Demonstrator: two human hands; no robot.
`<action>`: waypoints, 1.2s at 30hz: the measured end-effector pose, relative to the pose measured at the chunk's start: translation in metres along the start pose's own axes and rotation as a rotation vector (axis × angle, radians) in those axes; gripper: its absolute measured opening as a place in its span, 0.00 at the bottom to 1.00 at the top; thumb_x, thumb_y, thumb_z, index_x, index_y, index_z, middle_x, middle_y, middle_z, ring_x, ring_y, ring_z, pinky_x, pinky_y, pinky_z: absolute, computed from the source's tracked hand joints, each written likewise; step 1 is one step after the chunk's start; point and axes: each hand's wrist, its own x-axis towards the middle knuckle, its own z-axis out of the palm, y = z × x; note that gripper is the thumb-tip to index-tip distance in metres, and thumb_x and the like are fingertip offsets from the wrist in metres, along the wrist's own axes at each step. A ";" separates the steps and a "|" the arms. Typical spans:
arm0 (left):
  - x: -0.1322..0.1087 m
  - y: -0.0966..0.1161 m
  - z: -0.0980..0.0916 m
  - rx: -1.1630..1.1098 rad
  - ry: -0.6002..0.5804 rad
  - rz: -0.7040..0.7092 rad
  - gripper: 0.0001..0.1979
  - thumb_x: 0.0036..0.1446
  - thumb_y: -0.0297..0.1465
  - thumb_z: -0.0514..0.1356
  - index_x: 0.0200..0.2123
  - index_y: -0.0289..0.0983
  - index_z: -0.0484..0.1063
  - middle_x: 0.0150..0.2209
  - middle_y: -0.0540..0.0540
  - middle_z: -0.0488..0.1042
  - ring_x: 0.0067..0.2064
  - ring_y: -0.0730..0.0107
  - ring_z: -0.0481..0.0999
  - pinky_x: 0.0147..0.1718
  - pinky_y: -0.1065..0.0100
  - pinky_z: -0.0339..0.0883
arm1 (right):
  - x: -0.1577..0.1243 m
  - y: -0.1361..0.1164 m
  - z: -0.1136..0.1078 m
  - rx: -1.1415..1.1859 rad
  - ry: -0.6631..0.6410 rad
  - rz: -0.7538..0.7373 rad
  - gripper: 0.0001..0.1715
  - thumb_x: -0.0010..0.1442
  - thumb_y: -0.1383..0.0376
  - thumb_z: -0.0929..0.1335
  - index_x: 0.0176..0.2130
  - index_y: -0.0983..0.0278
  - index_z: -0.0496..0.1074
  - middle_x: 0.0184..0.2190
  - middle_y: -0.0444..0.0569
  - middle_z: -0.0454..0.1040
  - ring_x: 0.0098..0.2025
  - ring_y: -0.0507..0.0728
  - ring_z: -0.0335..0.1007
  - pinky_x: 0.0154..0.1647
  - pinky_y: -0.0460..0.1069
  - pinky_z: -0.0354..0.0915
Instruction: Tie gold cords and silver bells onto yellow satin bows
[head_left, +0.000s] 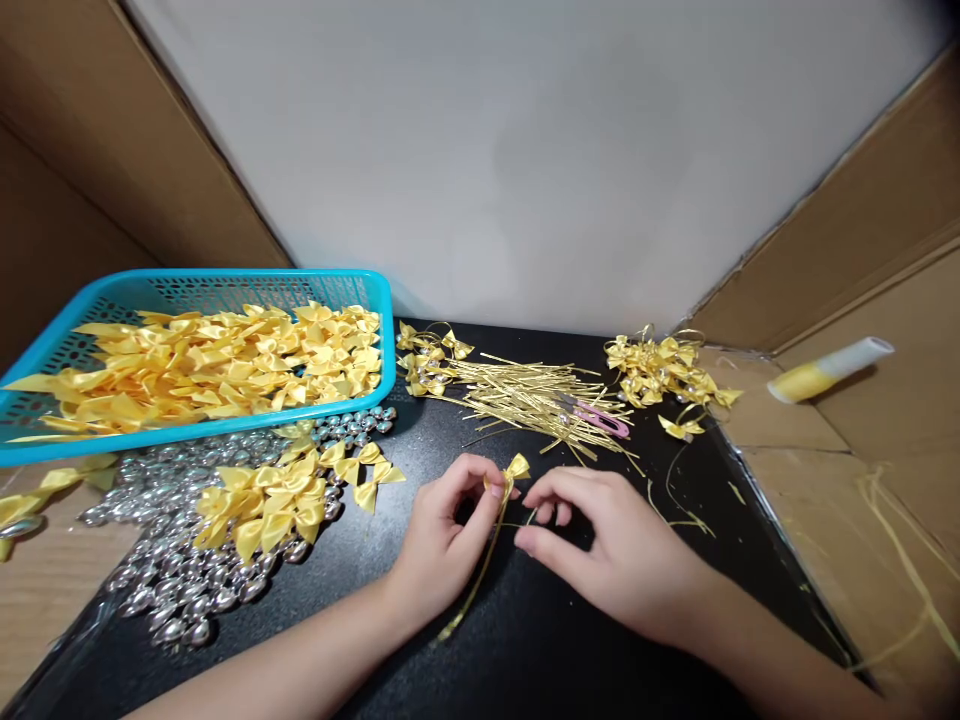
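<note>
Above the black tabletop, my left hand pinches a small yellow satin bow between thumb and fingers. A gold cord hangs down from that pinch. My right hand is just to the right, its thumb and fingers curled around a thin strand that runs across from the left hand. How firmly the right fingertips grip the strand is hard to see. Behind both hands lies a loose pile of gold cords, with pink-handled snips on its right side.
A blue basket full of yellow bows stands at the left. Before it lie silver beads with loose bows on top. Bows with cords form a heap at right and a smaller cluster by the basket. Cardboard walls flank the table.
</note>
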 end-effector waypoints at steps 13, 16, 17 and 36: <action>0.006 0.000 0.000 -0.238 0.135 -0.167 0.06 0.59 0.31 0.62 0.34 0.39 0.66 0.30 0.50 0.77 0.37 0.67 0.80 0.40 0.68 0.68 | 0.010 0.024 0.053 0.265 0.149 -0.263 0.22 0.66 0.64 0.61 0.22 0.64 0.68 0.19 0.44 0.69 0.25 0.52 0.65 0.31 0.47 0.59; 0.010 0.002 0.000 -0.275 0.192 -0.190 0.08 0.57 0.32 0.63 0.33 0.38 0.65 0.28 0.51 0.77 0.35 0.69 0.79 0.37 0.70 0.67 | 0.010 0.027 0.055 0.279 0.105 -0.379 0.23 0.66 0.64 0.60 0.20 0.64 0.65 0.17 0.42 0.65 0.23 0.51 0.61 0.31 0.48 0.58; 0.011 0.003 -0.001 -0.277 0.198 -0.188 0.08 0.57 0.32 0.63 0.33 0.38 0.65 0.28 0.51 0.77 0.34 0.69 0.78 0.37 0.70 0.67 | 0.010 0.027 0.055 0.292 0.109 -0.394 0.23 0.66 0.64 0.60 0.20 0.64 0.65 0.17 0.42 0.64 0.23 0.50 0.61 0.31 0.48 0.58; 0.009 0.006 -0.011 -0.029 -0.167 0.024 0.08 0.59 0.30 0.59 0.36 0.39 0.80 0.33 0.45 0.75 0.36 0.64 0.73 0.36 0.66 0.66 | 0.014 0.031 0.055 0.428 0.150 -0.314 0.30 0.68 0.54 0.59 0.19 0.63 0.67 0.16 0.43 0.68 0.23 0.51 0.64 0.30 0.48 0.59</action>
